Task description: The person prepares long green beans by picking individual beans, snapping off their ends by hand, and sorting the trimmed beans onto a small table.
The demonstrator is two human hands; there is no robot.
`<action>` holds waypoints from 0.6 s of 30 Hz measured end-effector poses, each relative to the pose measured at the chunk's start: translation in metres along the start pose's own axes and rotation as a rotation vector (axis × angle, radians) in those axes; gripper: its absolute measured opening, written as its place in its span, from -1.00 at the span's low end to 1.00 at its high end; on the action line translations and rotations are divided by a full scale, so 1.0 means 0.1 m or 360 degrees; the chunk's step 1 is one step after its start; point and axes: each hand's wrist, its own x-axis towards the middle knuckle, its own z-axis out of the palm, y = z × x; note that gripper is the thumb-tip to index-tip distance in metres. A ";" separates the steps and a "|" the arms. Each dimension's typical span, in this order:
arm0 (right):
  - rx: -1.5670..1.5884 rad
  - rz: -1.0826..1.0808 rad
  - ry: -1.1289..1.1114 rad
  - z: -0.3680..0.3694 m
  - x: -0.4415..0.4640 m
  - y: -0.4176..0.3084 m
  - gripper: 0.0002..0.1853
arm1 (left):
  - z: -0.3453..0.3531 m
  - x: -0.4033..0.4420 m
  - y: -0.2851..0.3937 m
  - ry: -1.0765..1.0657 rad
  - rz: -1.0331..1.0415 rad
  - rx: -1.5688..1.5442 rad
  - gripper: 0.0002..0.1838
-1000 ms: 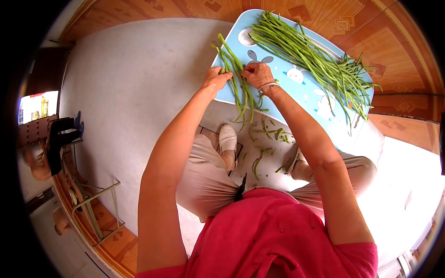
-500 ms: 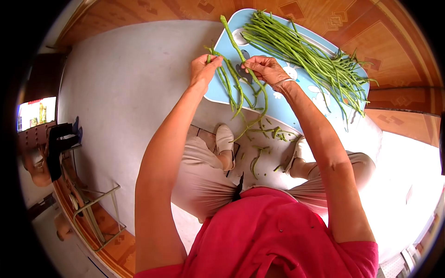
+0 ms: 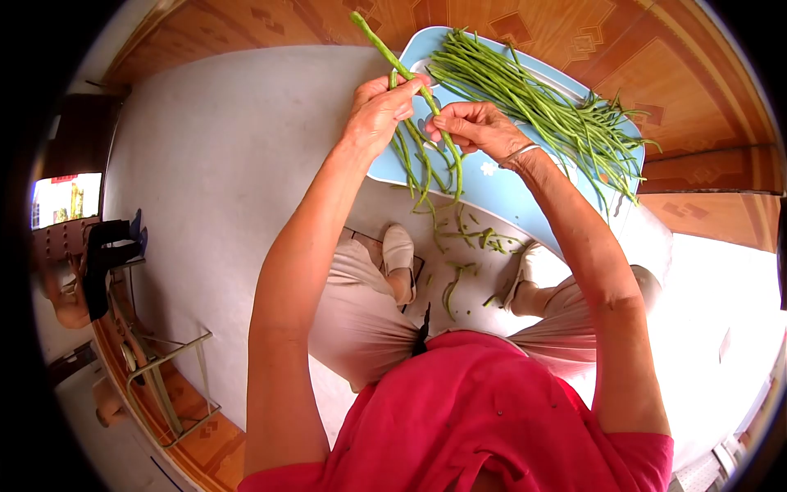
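The fingers of the left hand (image 3: 379, 111) and of the right hand (image 3: 484, 129) are narrowed in pinches on one long green bean (image 3: 373, 37), the left grip higher up its length, the right lower, raised over the near-left part of the blue table (image 3: 508, 193). The pinches look best kept light and fairly close together, since a slender pod probably bends or snaps wherever pressure is uneven; steadying with one hand while the other works seems sound. I cannot tell whether the left palm hides another piece. The loose beans (image 3: 425, 168) below the hands trail over the table's edge, so wrists do well to stay clear of them. Farther across, the big bundle (image 3: 533, 90) lies roughly lined up, which should make single beans easier to draw out. Lower down, green scraps (image 3: 489, 238) lie on the floor (image 3: 205, 205) between the feet.
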 end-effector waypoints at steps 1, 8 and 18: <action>-0.0009 0.0005 -0.0016 -0.02 -0.06 -0.03 -0.73 | 0.01 -0.02 0.07 0.0015 0.0022 -0.0041 -0.79; -0.0198 -0.0081 -0.0146 -0.06 -0.49 -0.49 -0.77 | -0.05 -0.21 0.53 0.0025 0.0280 -0.0427 -0.78; -0.0674 -0.0145 -0.0049 -0.14 -1.13 -0.84 -0.84 | -0.04 -0.45 0.95 0.0023 0.0534 -0.0978 -0.80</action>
